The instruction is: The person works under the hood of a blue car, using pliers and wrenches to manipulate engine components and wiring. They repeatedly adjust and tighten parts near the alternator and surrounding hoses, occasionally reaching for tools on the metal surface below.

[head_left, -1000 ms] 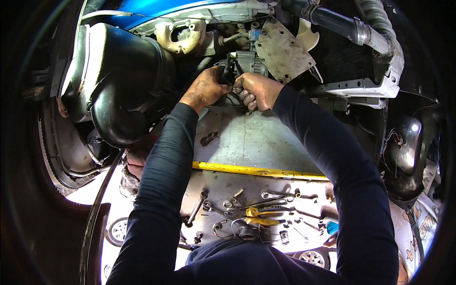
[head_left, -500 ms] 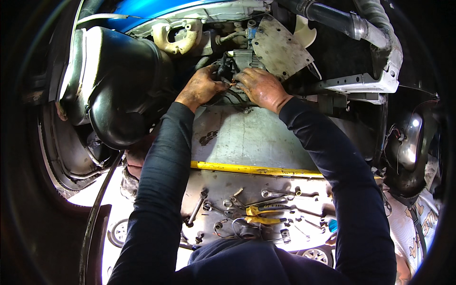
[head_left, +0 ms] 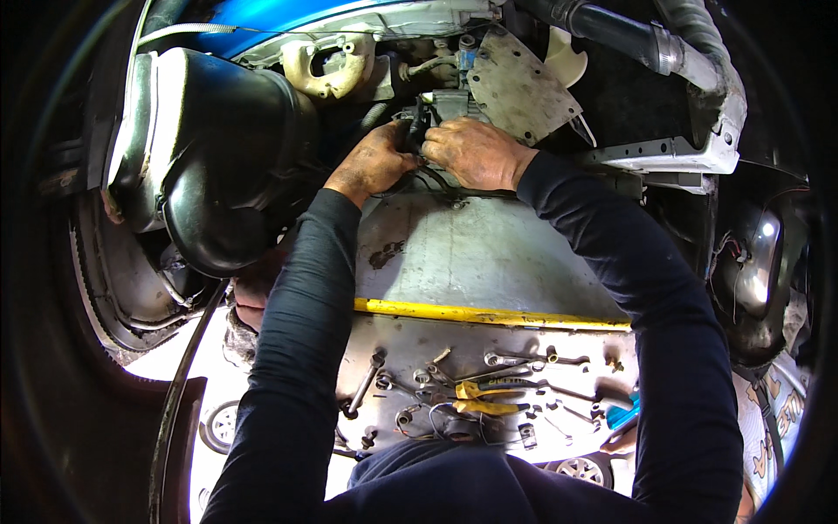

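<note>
Deep in an engine bay, my two hands work close together over black wires [head_left: 418, 116] beside a grey metal housing [head_left: 451, 106]. My left hand [head_left: 374, 163] is closed, with thumb and forefinger pinched at the wiring. Just to its right, my right hand [head_left: 476, 152] has its fingers curled and pressed together on a wire; its tips nearly meet the left thumb. The wire ends between the fingers are mostly hidden. A dark cable [head_left: 438, 179] loops below both hands, above a bare metal panel [head_left: 471, 249].
A metal tray [head_left: 388, 336] below a yellow bar [head_left: 489, 313] bears wrenches, sockets and yellow-handled pliers [head_left: 489, 406]. A large black duct [head_left: 231, 175] stands left, a flat drilled plate [head_left: 524, 87] upper right. At lower right, another person's hand [head_left: 621, 441] is by a teal object [head_left: 621, 412].
My right hand has turned and shifted slightly left, its fingers curling tighter; the reddish copper strands seen between my hands are now hidden. Another person's hand has appeared at the tray's right.
</note>
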`<state>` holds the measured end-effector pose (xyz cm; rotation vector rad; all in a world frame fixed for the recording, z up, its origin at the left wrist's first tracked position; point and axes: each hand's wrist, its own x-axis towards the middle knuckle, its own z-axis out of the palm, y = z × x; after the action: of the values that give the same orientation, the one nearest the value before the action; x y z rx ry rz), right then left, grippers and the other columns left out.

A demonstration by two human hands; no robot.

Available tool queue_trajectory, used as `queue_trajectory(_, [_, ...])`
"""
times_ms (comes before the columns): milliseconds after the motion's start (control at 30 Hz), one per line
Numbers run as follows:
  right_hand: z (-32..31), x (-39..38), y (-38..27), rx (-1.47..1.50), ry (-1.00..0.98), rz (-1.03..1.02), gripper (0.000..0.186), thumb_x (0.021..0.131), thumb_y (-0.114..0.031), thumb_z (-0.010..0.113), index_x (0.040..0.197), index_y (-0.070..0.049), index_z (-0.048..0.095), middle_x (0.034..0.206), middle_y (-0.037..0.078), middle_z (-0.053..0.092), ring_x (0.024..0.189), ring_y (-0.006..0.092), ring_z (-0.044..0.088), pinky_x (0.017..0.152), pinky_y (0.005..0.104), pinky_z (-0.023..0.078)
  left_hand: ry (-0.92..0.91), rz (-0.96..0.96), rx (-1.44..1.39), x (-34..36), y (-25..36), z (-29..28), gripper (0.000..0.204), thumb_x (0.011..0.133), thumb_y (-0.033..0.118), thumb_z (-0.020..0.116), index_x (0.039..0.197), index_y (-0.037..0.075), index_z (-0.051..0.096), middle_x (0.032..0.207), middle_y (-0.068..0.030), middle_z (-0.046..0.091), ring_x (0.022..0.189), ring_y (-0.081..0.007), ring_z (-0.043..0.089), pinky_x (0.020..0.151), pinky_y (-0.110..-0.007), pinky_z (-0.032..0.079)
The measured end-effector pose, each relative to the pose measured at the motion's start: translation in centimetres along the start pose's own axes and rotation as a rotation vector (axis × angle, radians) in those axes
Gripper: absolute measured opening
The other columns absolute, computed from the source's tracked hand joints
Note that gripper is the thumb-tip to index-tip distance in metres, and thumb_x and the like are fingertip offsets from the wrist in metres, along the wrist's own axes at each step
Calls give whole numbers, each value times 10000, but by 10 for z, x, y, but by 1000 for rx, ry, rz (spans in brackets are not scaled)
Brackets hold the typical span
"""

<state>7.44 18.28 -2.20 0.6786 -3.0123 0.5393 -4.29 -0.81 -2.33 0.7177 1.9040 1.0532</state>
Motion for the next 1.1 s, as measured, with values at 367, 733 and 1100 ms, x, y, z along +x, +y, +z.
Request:
queue_trajectory(367, [2, 4, 4, 52, -22, -21, 172, 969, -176, 611, 1074, -50, 663, 1022, 107, 650, 1011, 297, 676, 926, 420, 546, 21, -159, -54, -7, 16, -4, 505, 775, 29, 757, 1261, -61, 654, 1057, -106, 742, 910, -164, 668, 859, -310, 529])
queue_trajectory(733, [-11, 10, -4, 266, -124, 140, 208, 1026, -202, 557, 1057, -15, 643, 1028, 174, 684, 983, 376, 688, 900, 472, 550, -11, -148, -38, -4, 8, -6, 680, 735, 65, 783, 1360, -112, 583, 1169, -188, 724, 993, -212, 688, 894, -322, 537])
queue_trajectory(1100, [0, 23, -3, 1859, -318, 1311, 149, 1003, -185, 549, 957, -79, 642, 631, -66, 378, 434, 58, 278, 410, 241, 238, 2, -106, 13, -3, 15, -3, 553, 753, 58, 782, 1258, -109, 628, 1054, -151, 740, 914, -185, 678, 859, -316, 535])
